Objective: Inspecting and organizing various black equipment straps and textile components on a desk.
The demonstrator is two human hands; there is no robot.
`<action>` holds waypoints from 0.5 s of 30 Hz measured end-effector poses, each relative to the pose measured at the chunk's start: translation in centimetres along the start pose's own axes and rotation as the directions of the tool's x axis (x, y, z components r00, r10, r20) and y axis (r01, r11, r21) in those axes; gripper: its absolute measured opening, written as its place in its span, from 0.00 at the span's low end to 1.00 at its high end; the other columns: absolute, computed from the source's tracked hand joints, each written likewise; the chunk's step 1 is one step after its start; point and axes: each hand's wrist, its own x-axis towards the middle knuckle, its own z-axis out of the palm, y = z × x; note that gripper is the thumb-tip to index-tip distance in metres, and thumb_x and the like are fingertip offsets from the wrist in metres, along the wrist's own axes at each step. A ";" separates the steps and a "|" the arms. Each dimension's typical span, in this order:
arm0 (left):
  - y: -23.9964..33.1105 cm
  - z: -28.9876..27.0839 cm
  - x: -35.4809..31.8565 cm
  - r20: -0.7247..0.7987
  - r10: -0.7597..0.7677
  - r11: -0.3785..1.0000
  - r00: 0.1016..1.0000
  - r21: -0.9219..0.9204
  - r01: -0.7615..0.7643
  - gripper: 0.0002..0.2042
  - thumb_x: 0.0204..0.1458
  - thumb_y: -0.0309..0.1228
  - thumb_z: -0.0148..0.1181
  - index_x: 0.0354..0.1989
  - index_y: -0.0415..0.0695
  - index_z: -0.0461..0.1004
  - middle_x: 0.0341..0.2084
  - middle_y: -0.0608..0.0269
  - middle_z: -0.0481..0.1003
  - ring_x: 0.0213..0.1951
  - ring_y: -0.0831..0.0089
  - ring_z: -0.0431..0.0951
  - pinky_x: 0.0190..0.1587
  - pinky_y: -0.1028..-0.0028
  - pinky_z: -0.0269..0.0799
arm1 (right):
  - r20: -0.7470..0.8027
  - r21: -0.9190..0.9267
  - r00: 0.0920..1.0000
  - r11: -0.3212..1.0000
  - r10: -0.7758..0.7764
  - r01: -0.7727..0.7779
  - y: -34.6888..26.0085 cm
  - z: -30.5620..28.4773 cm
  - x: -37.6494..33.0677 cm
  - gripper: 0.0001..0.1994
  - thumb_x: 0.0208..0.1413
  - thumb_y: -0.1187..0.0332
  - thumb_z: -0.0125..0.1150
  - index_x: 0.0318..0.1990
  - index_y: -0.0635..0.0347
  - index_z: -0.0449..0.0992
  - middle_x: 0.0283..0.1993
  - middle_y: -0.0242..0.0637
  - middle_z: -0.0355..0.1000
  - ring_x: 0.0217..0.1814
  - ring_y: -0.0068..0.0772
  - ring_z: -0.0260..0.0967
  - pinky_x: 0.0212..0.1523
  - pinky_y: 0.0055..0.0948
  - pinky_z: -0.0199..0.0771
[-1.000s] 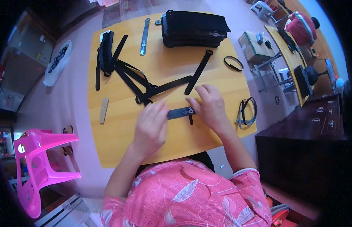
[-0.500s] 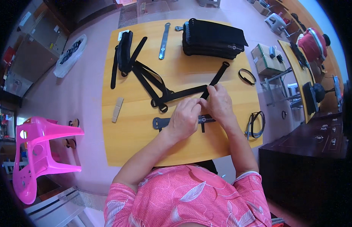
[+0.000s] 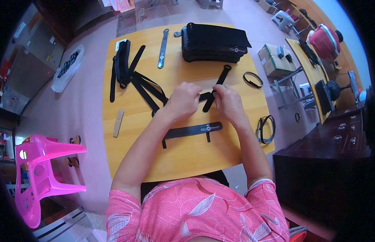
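Over the middle of the table, my left hand [image 3: 183, 100] is closed, and a short stretch of black strap [image 3: 204, 97] comes out from its fingertips. My right hand [image 3: 228, 104] pinches at the spot where this strap meets a second black strap [image 3: 224, 74] with a ring at its far end. Part of the first strap is hidden beneath my left hand. Nearer to me lies a flat dark grey band [image 3: 187, 131] with a printed mark and two short black tabs below it.
A stack of black pouches [image 3: 215, 42] stands at the far side. More black straps [image 3: 145, 94] and a padded black piece [image 3: 122, 60] lie left, near a tan strip [image 3: 118, 123]. Coiled straps [image 3: 266, 130] sit right. A pink stool [image 3: 46, 161] is on the floor.
My hands have moved apart, the left one up and to the left. The grey band, partly covered before, now shows more fully. The whole view has shifted slightly.
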 end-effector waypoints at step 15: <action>1.7 4.8 0.9 -0.038 0.078 0.994 0.996 0.081 -0.075 0.06 0.35 0.19 0.55 0.24 0.42 0.73 0.24 0.50 0.70 0.30 0.52 0.70 0.33 0.59 0.64 | 0.102 0.018 0.993 0.998 -0.062 0.061 3.9 1.6 3.6 0.06 0.39 0.77 0.58 0.29 0.62 0.74 0.29 0.44 0.69 0.34 0.46 0.68 0.36 0.36 0.70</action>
